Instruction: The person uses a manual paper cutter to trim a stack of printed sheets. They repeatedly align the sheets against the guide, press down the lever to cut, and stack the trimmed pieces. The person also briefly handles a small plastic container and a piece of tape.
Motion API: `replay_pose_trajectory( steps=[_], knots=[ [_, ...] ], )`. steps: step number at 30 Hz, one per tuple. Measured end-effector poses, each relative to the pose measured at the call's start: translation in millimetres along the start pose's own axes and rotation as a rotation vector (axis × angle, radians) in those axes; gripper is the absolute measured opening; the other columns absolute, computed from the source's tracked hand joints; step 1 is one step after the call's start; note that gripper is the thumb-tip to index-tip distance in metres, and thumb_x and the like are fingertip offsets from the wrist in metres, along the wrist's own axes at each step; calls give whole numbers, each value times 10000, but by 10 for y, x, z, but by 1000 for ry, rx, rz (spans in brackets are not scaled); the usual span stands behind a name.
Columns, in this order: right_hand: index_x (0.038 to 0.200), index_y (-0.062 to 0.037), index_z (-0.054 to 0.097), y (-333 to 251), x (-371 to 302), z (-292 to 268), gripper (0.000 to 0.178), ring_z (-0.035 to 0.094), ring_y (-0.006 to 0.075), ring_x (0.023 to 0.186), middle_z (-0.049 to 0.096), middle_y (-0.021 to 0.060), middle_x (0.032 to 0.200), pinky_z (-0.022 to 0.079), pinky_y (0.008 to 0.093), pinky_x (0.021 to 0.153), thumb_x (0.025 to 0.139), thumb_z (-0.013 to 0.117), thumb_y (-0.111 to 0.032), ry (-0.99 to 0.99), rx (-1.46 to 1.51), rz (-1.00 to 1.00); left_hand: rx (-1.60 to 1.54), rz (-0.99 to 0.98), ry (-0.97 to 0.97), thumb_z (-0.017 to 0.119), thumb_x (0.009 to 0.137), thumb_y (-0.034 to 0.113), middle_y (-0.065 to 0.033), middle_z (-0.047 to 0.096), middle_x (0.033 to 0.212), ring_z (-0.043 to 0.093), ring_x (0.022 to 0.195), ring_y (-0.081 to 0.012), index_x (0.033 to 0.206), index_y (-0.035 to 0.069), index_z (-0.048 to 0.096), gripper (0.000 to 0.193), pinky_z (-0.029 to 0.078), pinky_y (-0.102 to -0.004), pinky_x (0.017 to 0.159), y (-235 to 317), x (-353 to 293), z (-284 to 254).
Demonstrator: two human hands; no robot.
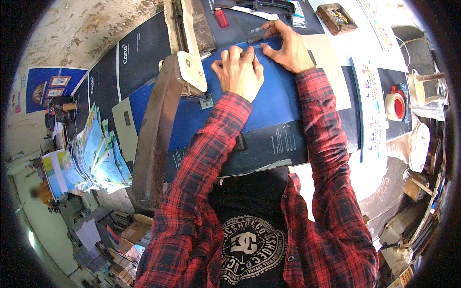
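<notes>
A large blue sheet [273, 103] lies on the worktable under a lever paper cutter. My left hand [240, 72] presses flat on the sheet near its far edge, fingers together. My right hand [288, 48] rests just beyond it and pinches a small clear strip-like piece [257, 36] at the sheet's far edge. The cutter's long brown lever arm [153, 129] stands raised at the left of the sheet, its cream handle plate [192, 72] close to my left hand. Both forearms wear red plaid sleeves.
A fanned stack of colourful printed sheets [96, 158] sits at the left. A red-and-white tape roll [394, 106] and a white cup [422, 89] stand at the right. A red lighter [221, 18] and a wooden tray [336, 18] lie at the far edge.
</notes>
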State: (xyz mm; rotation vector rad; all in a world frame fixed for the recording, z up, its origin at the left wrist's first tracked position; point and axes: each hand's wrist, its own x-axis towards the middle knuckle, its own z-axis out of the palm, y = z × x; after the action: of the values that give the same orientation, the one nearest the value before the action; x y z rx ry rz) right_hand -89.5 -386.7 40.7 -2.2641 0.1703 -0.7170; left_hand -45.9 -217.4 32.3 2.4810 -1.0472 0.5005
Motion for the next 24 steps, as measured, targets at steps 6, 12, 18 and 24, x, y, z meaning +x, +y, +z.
replay_pose_trajectory(
  steps=[6,12,18,24],
  knots=[
    [1123,-84,607,13,5,12,424,647,339,973,686,136,985,511,434,881,725,736,-151,5,-6,-1,16,4,20,638,842,271,-66,565,980,552,983,-268,1108,131,719,311,424,-486,821,19,-14,17],
    [1109,-86,617,-28,3,5,407,655,320,996,691,123,1013,513,415,898,727,745,-140,24,27,12,0,-3,8,646,821,265,-67,537,1002,505,1017,-263,1106,125,701,322,372,-495,865,24,-26,31],
    [1065,-77,640,-57,3,-5,349,664,300,979,695,117,996,515,396,887,739,750,-131,43,21,15,19,5,32,624,858,267,-75,546,983,525,982,-275,1110,135,696,294,397,-491,824,31,-27,25],
    [1023,-68,660,-44,-1,-18,289,663,299,968,691,122,979,511,386,880,754,744,-134,53,5,0,23,-12,7,618,860,262,-78,542,983,519,985,-276,1127,132,689,306,388,-492,830,50,-16,6]
  ],
)
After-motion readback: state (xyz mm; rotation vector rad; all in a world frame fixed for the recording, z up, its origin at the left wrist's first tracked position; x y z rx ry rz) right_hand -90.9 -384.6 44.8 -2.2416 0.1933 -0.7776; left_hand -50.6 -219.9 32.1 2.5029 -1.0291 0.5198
